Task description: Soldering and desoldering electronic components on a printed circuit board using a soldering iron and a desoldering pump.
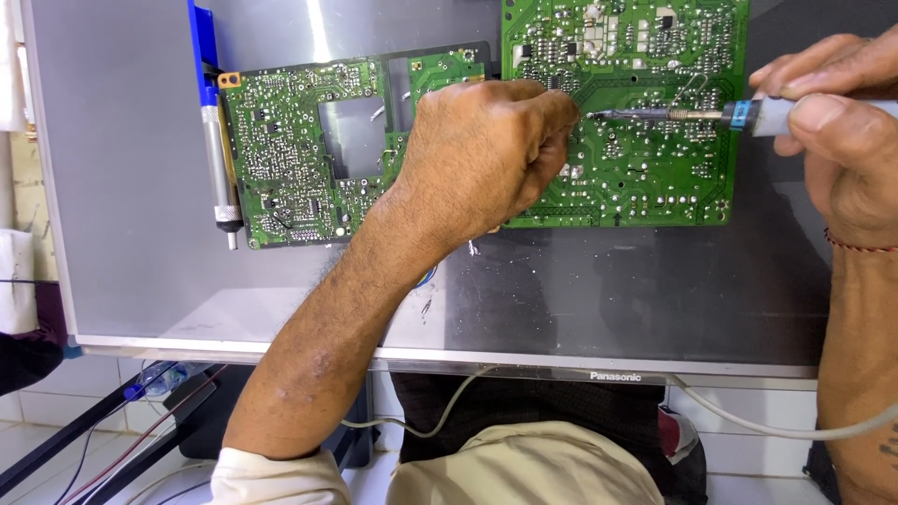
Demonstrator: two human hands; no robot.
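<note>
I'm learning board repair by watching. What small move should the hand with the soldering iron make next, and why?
Probably ease the soldering iron tip a touch further left onto the joint. The right hand holds it low across the large green circuit board, its tip right beside the left hand, which rests closed there; what it pinches is hidden.

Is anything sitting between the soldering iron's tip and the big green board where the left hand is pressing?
Nothing visible does. The soldering iron in the right hand lies low over the large green board, its tip right beside the left hand.

Soldering iron (673,115) on green PCB (645,178)
</note>
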